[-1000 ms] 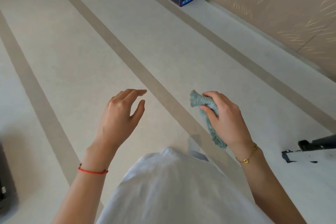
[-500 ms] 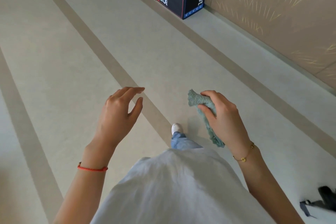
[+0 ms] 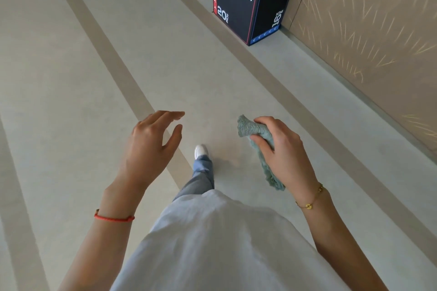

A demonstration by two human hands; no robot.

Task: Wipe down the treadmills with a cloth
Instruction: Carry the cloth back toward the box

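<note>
- The right hand (image 3: 281,149) grips the bunched cloth (image 3: 257,139) — fingers curled round it, its tail hanging below the palm.
- The left hand (image 3: 151,142) is empty, fingers loosely spread.
- No treadmill in view, only floor (image 3: 71,78) and a black box (image 3: 248,0) by the wall.
- On reaching one, unfold the cloth for a flat wiping face.

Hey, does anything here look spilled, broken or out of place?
Nothing stands out. The right hand grips a bunched teal terry cloth, the left hand is empty, and the black plyo box sits squarely by the wall. No treadmill is visible.
</note>
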